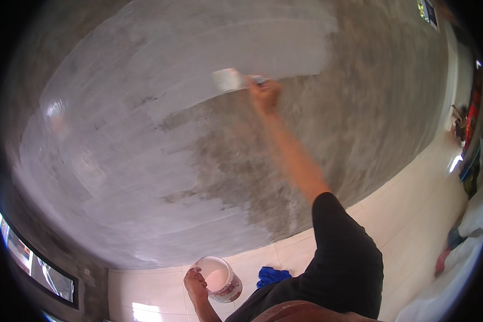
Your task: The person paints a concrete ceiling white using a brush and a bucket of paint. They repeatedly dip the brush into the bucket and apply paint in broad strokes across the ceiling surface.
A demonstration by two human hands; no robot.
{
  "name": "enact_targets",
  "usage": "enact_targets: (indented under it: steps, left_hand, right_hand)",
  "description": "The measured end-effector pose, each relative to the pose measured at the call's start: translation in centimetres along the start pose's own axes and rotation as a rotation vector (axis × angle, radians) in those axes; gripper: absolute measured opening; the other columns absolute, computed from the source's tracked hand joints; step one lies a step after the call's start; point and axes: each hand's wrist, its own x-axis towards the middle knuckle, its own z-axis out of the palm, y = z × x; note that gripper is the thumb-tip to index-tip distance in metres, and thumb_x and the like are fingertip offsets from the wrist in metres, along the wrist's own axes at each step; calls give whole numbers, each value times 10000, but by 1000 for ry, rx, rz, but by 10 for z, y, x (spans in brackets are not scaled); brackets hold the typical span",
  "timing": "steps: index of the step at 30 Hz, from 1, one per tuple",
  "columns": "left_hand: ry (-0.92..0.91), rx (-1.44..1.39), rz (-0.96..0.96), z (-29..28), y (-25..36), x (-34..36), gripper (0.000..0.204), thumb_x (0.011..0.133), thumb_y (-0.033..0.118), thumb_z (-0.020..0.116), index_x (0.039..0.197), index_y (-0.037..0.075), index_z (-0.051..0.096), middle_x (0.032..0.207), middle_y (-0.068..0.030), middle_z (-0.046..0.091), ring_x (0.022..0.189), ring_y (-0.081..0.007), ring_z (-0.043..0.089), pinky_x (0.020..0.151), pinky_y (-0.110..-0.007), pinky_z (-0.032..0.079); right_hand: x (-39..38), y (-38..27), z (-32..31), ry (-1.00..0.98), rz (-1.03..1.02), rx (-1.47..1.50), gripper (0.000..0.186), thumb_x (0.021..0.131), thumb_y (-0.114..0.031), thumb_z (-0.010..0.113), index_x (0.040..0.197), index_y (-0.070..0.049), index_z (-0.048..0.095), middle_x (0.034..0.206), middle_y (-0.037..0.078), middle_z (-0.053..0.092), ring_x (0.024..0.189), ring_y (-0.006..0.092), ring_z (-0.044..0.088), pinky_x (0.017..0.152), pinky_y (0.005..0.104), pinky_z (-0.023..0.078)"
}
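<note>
My right hand (264, 95) grips a wide paintbrush (227, 79) with a pale, paint-covered head, held against the grey plastered wall (370, 80) at the lower edge of a lighter, wet-looking coat. The arm is stretched out and slightly blurred. Low in the view, my left hand (196, 282) is closed on the rim of a white bucket (229, 290) holding pale pinkish liquid. A crumpled blue cloth (272, 276) lies on the tiles just right of the bucket.
The tiled floor (145, 290) runs along the wall's foot and bends round to the right. A dark-framed window (35, 257) is at lower left, another small opening at top right. Assorted items, some red, blue and white (469, 123), line the far right edge.
</note>
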Motion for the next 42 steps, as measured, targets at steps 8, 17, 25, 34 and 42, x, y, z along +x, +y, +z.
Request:
enact_targets:
  steps: [8, 17, 25, 34, 42]
  left_hand:
    - [-3, 3, 32, 3, -9, 1, 229, 929, 173, 428, 864, 25, 589, 554, 70, 315, 426, -24, 234, 370, -216, 149]
    - [-28, 51, 32, 28, -5, -10, 251, 962, 247, 465, 876, 65, 614, 549, 82, 331, 439, -29, 269, 392, -225, 191]
    - [-154, 47, 66, 56, 30, -36, 277, 976, 257, 456, 890, 37, 600, 582, 80, 331, 470, -25, 258, 417, -225, 184]
    - [-311, 8, 9, 71, 66, -46, 216, 959, 187, 457, 893, 31, 591, 592, 95, 325, 480, -9, 241, 422, -201, 174]
    - [-404, 93, -21, 92, 87, -59, 224, 951, 153, 427, 931, 11, 599, 588, 90, 287, 481, -15, 209, 431, -211, 163]
  right_hand:
    - [100, 87, -188, 241, 215, -356, 223, 816, -177, 801, 696, -17, 701, 643, 3, 681, 575, 95, 626, 534, 267, 488]
    - [127, 54, -254, 353, 259, -74, 152, 844, -76, 749, 801, 65, 712, 762, 98, 713, 671, 168, 697, 616, 307, 608]
    - [3, -60, -231, -171, 589, 297, 158, 866, -83, 742, 943, 49, 699, 849, 130, 716, 682, 198, 693, 611, 316, 556]
    - [-135, -192, -182, -981, 922, 367, 120, 829, -101, 759, 853, 8, 715, 720, 59, 692, 590, 128, 645, 530, 244, 472]
    - [-204, -208, -168, -1391, 665, 171, 185, 790, -153, 799, 845, 6, 722, 631, 46, 663, 548, 130, 612, 499, 286, 444]
